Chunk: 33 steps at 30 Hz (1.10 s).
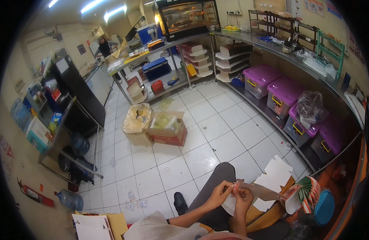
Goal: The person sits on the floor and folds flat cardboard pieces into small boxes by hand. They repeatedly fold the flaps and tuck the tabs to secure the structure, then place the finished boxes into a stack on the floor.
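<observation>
Above my lap, my left hand (220, 195) and my right hand (243, 199) meet with their fingertips pinched together. Both grip the edge of a pale card box piece (266, 191), part of which spreads to the right and part below the fingers. A small reddish spot shows between the fingertips; what it is I cannot make out. Just beyond my right hand lie white die-cut card blanks (274, 174). To their right stands a fanned stack of striped green, orange and white printed card pieces (305, 195), beside a round teal lid-like thing (324, 207).
White card sheets (90, 227) lie at my lower left. Ahead on the tiled floor stand a bagged carton (137, 136) and an open red-and-white carton (168, 138). Purple-lidded bins (264, 75) line the right shelf. Another person (105, 47) stands far back left.
</observation>
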Tool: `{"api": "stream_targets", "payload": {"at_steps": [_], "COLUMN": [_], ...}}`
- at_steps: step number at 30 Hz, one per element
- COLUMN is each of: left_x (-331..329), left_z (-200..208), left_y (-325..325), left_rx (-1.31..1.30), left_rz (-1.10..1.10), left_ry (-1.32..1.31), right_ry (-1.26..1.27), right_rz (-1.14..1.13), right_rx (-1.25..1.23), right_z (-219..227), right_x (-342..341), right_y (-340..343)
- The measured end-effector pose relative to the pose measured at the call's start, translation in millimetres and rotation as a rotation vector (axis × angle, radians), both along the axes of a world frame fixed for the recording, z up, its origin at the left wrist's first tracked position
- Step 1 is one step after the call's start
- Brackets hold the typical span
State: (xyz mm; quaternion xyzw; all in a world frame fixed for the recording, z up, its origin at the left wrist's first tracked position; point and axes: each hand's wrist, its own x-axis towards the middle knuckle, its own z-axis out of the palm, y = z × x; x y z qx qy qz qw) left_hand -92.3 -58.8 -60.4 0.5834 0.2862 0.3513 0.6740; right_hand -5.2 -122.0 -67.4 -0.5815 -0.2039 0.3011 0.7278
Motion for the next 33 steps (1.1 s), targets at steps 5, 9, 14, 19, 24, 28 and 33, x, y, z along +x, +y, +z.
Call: {"api": "stream_targets", "payload": {"at_steps": [5,9,14,19,24,28,33], "left_x": [-4,1,-3,-2,0,4,0], "left_z": [-2,6,-1,6,7,12,35], "left_y": [5,2,1,1,-2,1,9], "left_rx": [-0.104,-0.117,-0.157,-0.123,-0.127,-0.139,-0.060], "left_rz": [0.044,0.037,0.006,-0.045,-0.098,-0.148,-0.292], "left_ry": [0.087,0.011,-0.009,0.029,0.023,-0.011,0.053], "right_ry": [0.171,0.255,0.440,0.540,0.542,0.411,0.403], "right_rz": [0.026,0.078,0.157,0.171,0.030,-0.090,-0.098], "right_rx": [-0.020,0.020,0.071,0.138,0.190,0.204,0.275], "right_z": [1,3,4,4,-5,-4,-6], "right_x": [-1,2,5,10,1,-7,-7], "right_y": [-4,-5,-9,-9,-7,-4,-8]}}
